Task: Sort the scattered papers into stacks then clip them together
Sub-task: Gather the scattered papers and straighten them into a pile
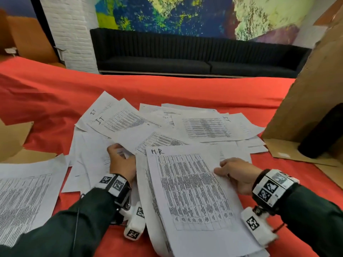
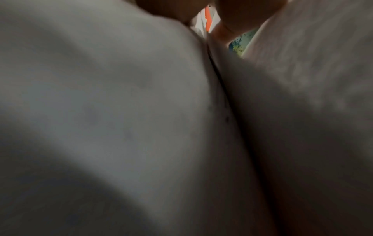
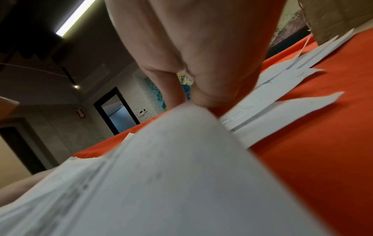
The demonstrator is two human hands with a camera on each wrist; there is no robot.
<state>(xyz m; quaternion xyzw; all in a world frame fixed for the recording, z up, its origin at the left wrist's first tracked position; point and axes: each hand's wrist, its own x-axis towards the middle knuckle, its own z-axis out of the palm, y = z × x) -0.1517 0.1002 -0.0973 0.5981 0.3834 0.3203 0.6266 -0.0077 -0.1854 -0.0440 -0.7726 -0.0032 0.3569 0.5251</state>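
Printed white sheets [image 1: 204, 127] lie scattered over the red cloth table [image 1: 55, 99]. My right hand [image 1: 228, 172] grips the right edge of a stack headed "M-R" [image 1: 191, 191], thumb on top, and the stack's far end is lifted off the table. In the right wrist view the same stack [image 3: 171, 175] runs out from under the hand [image 3: 193, 99]. My left hand [image 1: 118, 154] reaches into the pile to the left of the stack, fingers curled on a loose sheet [image 1: 96, 156]. The left wrist view is filled by blurred paper [image 2: 101, 111], with the fingers [image 2: 242, 12] at the top.
Another stack of printed sheets [image 1: 24, 197] lies at the near left. A tall cardboard box [image 1: 311, 89] with a black cylinder [image 1: 323, 130] beside it stands at the right. Flat cardboard [image 1: 13, 140] lies at the left edge. A black sofa [image 1: 185, 52] stands beyond the table.
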